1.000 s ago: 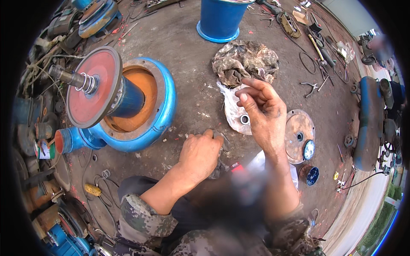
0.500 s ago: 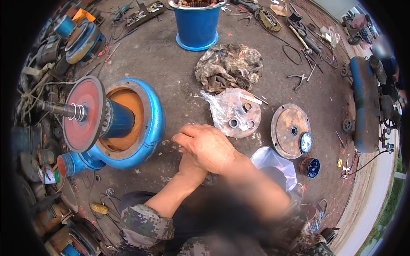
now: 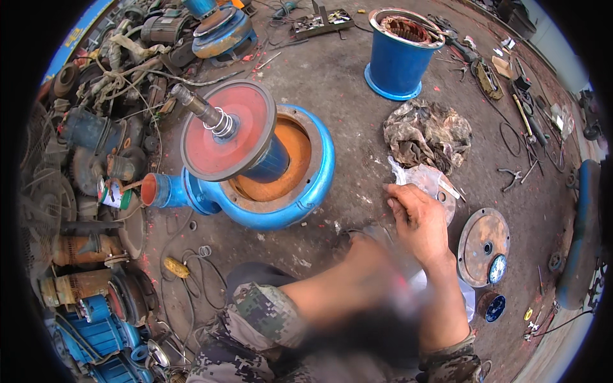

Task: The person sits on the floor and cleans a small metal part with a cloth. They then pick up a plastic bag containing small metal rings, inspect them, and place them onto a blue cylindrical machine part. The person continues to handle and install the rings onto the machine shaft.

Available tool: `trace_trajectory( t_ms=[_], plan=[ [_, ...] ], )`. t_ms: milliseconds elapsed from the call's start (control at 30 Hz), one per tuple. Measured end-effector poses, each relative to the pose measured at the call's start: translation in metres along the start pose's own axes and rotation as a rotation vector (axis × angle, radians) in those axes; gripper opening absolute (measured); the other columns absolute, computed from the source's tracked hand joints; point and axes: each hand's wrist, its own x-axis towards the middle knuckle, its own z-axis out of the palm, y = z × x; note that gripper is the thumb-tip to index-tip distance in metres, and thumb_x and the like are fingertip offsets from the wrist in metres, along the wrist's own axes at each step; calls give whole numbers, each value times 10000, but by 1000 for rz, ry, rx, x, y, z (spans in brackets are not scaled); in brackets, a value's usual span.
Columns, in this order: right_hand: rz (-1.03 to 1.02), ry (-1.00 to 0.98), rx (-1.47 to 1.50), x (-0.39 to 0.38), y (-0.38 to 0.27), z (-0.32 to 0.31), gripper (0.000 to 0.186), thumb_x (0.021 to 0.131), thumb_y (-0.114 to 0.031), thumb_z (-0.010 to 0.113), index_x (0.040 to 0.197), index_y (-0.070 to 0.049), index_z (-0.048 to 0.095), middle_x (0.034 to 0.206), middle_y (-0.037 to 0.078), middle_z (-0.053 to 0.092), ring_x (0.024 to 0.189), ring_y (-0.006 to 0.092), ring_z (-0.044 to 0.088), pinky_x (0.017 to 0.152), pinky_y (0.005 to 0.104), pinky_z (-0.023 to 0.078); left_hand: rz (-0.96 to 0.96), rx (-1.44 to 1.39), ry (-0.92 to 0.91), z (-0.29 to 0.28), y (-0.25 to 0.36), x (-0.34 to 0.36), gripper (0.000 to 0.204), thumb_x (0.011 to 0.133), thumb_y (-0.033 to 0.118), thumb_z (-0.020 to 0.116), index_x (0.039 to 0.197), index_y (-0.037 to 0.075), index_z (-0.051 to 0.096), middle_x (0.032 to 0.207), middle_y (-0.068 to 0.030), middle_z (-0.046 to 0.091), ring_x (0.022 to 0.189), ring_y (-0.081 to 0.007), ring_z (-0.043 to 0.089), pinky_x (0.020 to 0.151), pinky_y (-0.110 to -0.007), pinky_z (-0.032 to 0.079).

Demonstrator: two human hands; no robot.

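A blue pump housing (image 3: 322,185) with a rusty interior sits on the ground, its side outlet (image 3: 156,190) pointing left. Atop it is a tilted red disc (image 3: 246,112) on a shaft (image 3: 201,110) wearing a coiled spring (image 3: 223,126). My right hand (image 3: 418,223) is raised, fingers loosely bent and apart, with nothing visible in them, in front of a plastic-covered round plate (image 3: 434,188). My left hand (image 3: 367,255) is low at centre, smeared, its fingers hidden. Right of my hands lie a flanged plate (image 3: 479,236) bearing a round lid (image 3: 497,270) and a small tin (image 3: 491,307).
A blue motor casing (image 3: 396,67) stands at the back, before it a crumpled dirty cloth (image 3: 426,134). Piled pump parts (image 3: 96,319) fill the left side. Pliers (image 3: 511,179), a hammer (image 3: 520,115) and cables (image 3: 191,262) lie around; a long cylindrical tank (image 3: 581,236) is at right.
The view has swung left, so the scene sits further right. My right hand was crossed over my left half a second ago; it is now up and to the right, separated from it.
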Motion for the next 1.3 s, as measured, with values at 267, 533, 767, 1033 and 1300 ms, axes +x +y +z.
trace_trajectory(
  t_ms=[267, 533, 767, 1033, 1300],
  plan=[
    [166, 291, 84, 9, 12, -29, 239, 923, -32, 741, 1161, -15, 726, 988, 136, 766, 892, 265, 750, 772, 349, 575, 151, 68, -18, -13, 15, -21, 290, 905, 124, 654, 1180, 43, 702, 1151, -150, 698, 1093, -325, 685, 868, -523, 540],
    [336, 654, 244, -18, 44, -104, 315, 1000, -89, 728, 1295, 8, 674, 1016, 55, 731, 905, 101, 680, 833, 260, 561, 125, 149, 33, 31, 9, -16, 274, 894, 123, 651, 1144, 25, 705, 1081, -146, 699, 1063, -325, 687, 837, -506, 532],
    [529, 647, 82, -49, 69, -151, 303, 1004, -118, 716, 1274, 16, 691, 1030, 62, 733, 901, 124, 694, 814, 270, 552, 197, 192, 59, 21, 4, -34, 235, 898, 129, 636, 1095, 20, 701, 1049, -136, 703, 1065, -323, 686, 829, -507, 534],
    [922, 276, 124, -162, 167, -135, 401, 964, -207, 776, 1302, -12, 682, 1069, 68, 729, 954, 146, 688, 834, 298, 542, 289, 231, -49, 25, -7, -34, 242, 903, 132, 637, 1107, 12, 688, 1062, -140, 706, 1064, -322, 689, 831, -534, 544],
    [634, -787, -294, -258, 127, -40, 906, 736, -454, 907, 1536, -280, 519, 1578, 143, 416, 1452, 418, 396, 1151, 610, 375, 418, 173, -154, 21, 12, -38, 278, 907, 130, 655, 1153, 2, 676, 1049, -140, 704, 1058, -312, 686, 854, -546, 535]
  ],
)
